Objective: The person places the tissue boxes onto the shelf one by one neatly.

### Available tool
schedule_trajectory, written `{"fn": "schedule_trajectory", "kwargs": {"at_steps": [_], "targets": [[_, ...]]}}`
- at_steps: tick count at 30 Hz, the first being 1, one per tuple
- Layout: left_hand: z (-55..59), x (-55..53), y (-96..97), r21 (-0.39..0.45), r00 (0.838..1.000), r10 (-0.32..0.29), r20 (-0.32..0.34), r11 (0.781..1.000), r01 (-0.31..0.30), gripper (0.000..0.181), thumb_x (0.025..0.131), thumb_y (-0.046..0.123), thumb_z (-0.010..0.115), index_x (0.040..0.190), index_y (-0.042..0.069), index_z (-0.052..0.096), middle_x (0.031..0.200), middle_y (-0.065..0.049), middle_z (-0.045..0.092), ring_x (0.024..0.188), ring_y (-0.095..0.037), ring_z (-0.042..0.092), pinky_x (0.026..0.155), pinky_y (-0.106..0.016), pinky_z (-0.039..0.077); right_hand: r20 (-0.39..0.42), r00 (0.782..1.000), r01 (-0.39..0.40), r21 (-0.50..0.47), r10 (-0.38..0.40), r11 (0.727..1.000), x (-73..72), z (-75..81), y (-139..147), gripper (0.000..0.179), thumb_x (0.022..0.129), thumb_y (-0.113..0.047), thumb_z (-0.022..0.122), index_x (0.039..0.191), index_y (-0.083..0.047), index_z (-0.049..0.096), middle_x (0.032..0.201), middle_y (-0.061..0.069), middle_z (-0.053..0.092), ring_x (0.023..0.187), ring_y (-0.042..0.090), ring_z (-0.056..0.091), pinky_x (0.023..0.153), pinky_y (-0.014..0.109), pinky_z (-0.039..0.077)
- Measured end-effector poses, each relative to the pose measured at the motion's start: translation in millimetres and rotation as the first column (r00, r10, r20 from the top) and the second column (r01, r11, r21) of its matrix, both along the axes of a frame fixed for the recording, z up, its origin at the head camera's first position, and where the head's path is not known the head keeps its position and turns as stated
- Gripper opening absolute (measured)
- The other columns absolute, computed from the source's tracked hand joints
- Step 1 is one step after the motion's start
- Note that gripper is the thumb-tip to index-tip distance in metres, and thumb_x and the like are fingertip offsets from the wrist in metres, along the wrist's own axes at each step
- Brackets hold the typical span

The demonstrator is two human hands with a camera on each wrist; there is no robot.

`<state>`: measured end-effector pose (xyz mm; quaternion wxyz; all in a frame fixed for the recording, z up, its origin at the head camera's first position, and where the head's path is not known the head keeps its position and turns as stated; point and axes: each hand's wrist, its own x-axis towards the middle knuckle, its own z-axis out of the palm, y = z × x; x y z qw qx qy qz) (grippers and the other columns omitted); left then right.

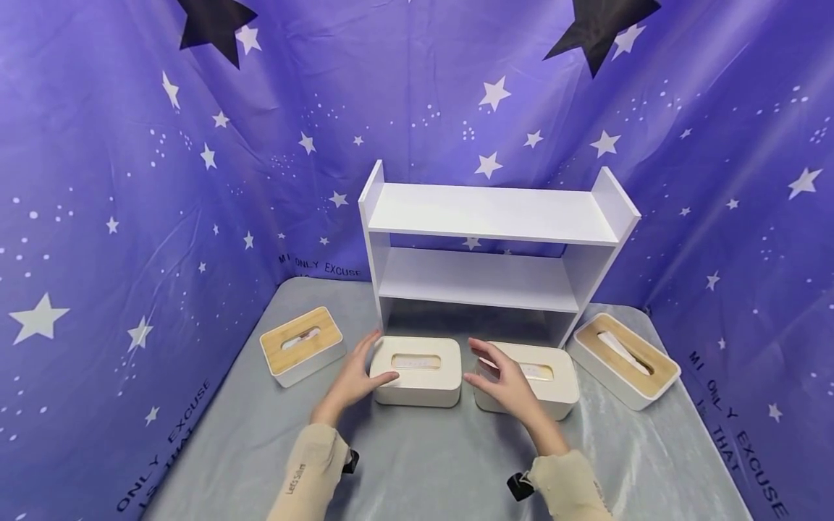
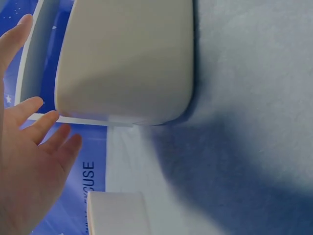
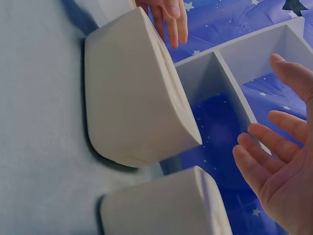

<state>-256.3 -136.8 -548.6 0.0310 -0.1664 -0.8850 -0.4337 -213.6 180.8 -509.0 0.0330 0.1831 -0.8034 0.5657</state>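
Observation:
Two cream tissue boxes stand side by side before the shelf. My left hand is at the left end of the left cream tissue box, thumb over its front top edge; whether it touches is unclear. In the left wrist view its fingers spread beside that box. My right hand hovers over the left part of the right cream tissue box, fingers pointing toward the left box. The right wrist view shows this hand with spread fingers and nothing in its grasp.
A white shelf stands behind the boxes. Wooden-topped tissue boxes lie angled at the left and right. Grey cloth covers the table. Blue star-patterned curtains surround it.

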Motion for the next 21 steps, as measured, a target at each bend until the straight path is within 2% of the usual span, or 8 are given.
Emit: {"fn": "schedule_trajectory", "kwargs": {"at_steps": [4, 10, 16, 21], "targets": [[-7.3, 1.2, 1.5, 0.025, 1.000, 0.009, 0.006, 1.000, -0.010, 0.096, 0.078, 0.034, 0.084, 0.152, 0.000, 0.035, 0.159, -0.023, 0.034, 0.147, -0.043, 0.032, 0.119, -0.062, 0.031, 0.012, 1.000, 0.020, -0.012, -0.020, 1.000, 2.3, -4.8, -6, 0.062, 0.088, -0.010, 0.075, 0.143, 0.002, 0.047, 0.147, 0.027, 0.048, 0.136, 0.043, 0.048, 0.111, 0.049, 0.044], [-15.1, 1.2, 5.2, 0.036, 0.999, 0.017, 0.051, 0.999, -0.019, 0.103, 0.076, 0.035, 0.086, 0.156, 0.003, 0.028, 0.162, -0.022, 0.028, 0.150, -0.040, 0.027, 0.121, -0.058, 0.030, 0.021, 0.998, 0.062, -0.024, -0.061, 0.998, 6.1, -13.3, -17, 0.067, 0.087, -0.009, 0.076, 0.145, 0.003, 0.044, 0.148, 0.027, 0.047, 0.137, 0.043, 0.047, 0.111, 0.047, 0.044], [-18.4, 2.8, 4.4, 0.075, 0.997, 0.007, 0.083, 0.997, -0.013, 0.113, 0.071, 0.031, 0.090, 0.157, 0.001, 0.023, 0.163, -0.022, 0.024, 0.151, -0.041, 0.025, 0.122, -0.059, 0.027, 0.064, 0.991, 0.115, -0.005, -0.115, 0.993, 8.0, -23.4, -30, 0.076, 0.087, -0.012, 0.077, 0.150, 0.003, 0.036, 0.154, 0.026, 0.039, 0.144, 0.043, 0.038, 0.117, 0.045, 0.037], [-19.4, 3.0, -0.8, 0.080, 0.996, 0.001, 0.093, 0.997, -0.009, 0.110, 0.073, 0.029, 0.089, 0.158, 0.005, 0.024, 0.164, -0.017, 0.027, 0.151, -0.039, 0.026, 0.122, -0.059, 0.028, 0.104, 0.985, 0.138, -0.015, -0.136, 0.990, 8.7, -32.0, -38, 0.083, 0.088, -0.015, 0.077, 0.153, 0.004, 0.029, 0.158, 0.028, 0.032, 0.147, 0.043, 0.032, 0.120, 0.046, 0.031]]}}
